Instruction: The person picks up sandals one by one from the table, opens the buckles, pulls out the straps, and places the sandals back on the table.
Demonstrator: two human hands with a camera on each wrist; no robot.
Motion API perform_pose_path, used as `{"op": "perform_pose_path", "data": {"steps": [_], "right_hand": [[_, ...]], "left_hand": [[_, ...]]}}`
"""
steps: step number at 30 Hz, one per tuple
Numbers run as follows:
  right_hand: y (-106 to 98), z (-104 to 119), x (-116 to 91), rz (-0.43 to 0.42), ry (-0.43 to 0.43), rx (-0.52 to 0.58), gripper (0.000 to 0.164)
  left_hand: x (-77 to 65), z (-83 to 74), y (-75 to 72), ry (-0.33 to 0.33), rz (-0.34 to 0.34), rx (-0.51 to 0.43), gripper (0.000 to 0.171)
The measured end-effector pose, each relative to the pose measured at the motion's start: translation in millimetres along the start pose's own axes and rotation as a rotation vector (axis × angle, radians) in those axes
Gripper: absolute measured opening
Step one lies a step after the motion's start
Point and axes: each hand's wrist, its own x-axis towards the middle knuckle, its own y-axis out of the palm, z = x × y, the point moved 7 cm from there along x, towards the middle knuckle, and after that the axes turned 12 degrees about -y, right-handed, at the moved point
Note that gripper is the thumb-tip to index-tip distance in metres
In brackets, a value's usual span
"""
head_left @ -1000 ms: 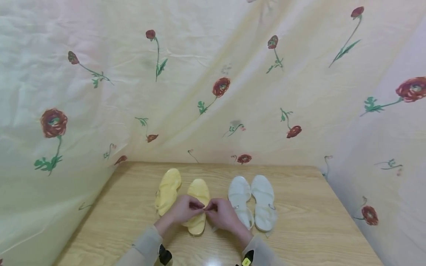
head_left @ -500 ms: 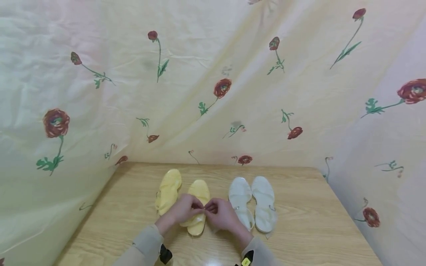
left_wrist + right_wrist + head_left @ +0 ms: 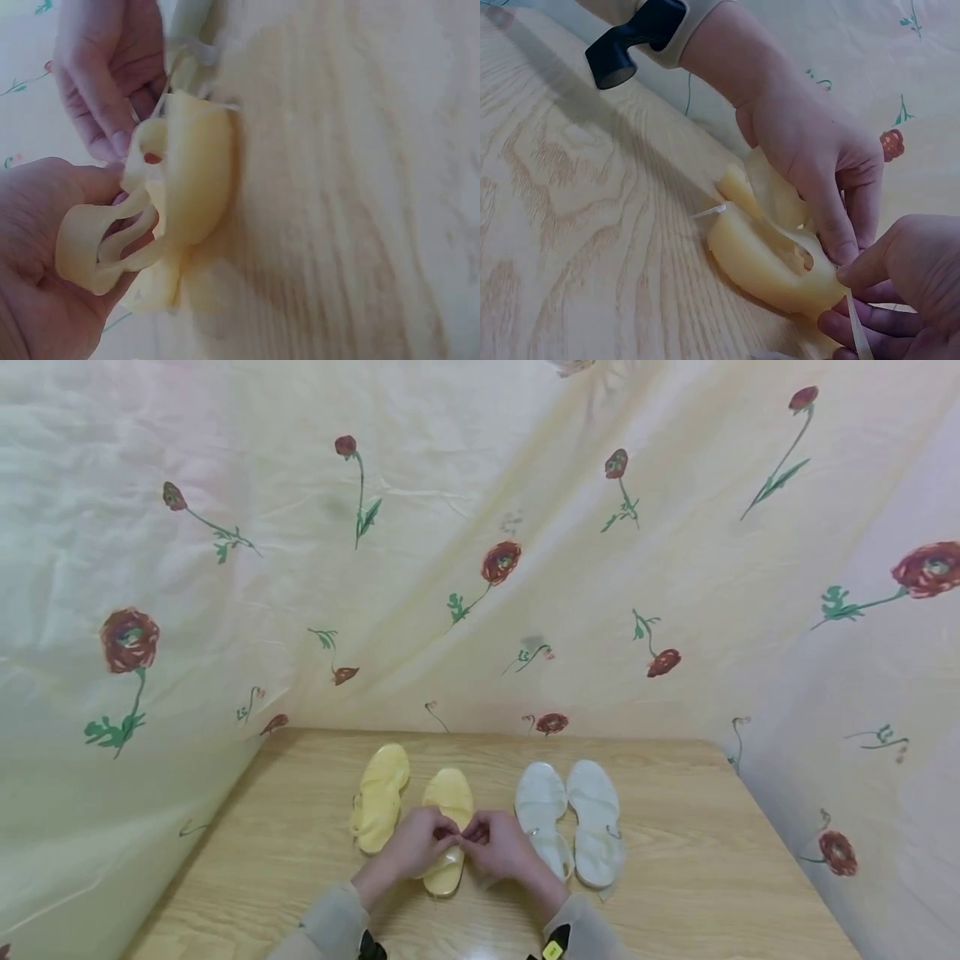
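Observation:
A yellow strappy sandal (image 3: pixel 450 787) lies sole down on the wooden table, and both hands meet over its right side. My left hand (image 3: pixel 416 842) pinches at the side strap with thumb and forefinger; in the left wrist view the looped yellow straps (image 3: pixel 90 247) lie against its palm. My right hand (image 3: pixel 501 843) pinches the thin strap (image 3: pixel 857 330) right beside the left fingertips, and the strap's tail hangs below its thumb in the right wrist view. Fingers hide the fastening point. A second yellow sandal (image 3: pixel 382 785) lies to the left.
Two white sandals (image 3: pixel 540 797) lie side by side on the right, close to my right forearm. A thin white plastic strip (image 3: pixel 712 211) sticks out from the yellow sandal's end. Flowered cloth (image 3: pixel 420 568) hangs behind and beside the wooden table (image 3: pixel 697 827).
My left hand has shifted slightly right and down, uncovering more of the left yellow sandal. The right hand stays nearly in place, and fingertips still meet at the strap.

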Motion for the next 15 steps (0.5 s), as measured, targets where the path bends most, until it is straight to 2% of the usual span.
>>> {"op": "perform_pose_path", "data": {"steps": [3,7,12,15], "right_hand": [[-2,-1,-3,0.001,0.019,0.012,0.004],[-4,-2,-7,-0.007,0.024,0.012,0.001],[-4,0,-6,-0.021,-0.009,0.013,0.006],[-2,1,-5,-0.027,-0.039,0.013,0.007]], "left_hand": [[0.3,-1.8,0.2,0.003,0.002,-0.009,0.005],[2.4,-2.3,-1.2,-0.011,0.044,-0.05,0.009],[5.6,3.3,-1.7,-0.039,0.111,-0.097,0.011],[6.9,10.5,-1.1,-0.081,0.137,-0.133,0.009]]}}
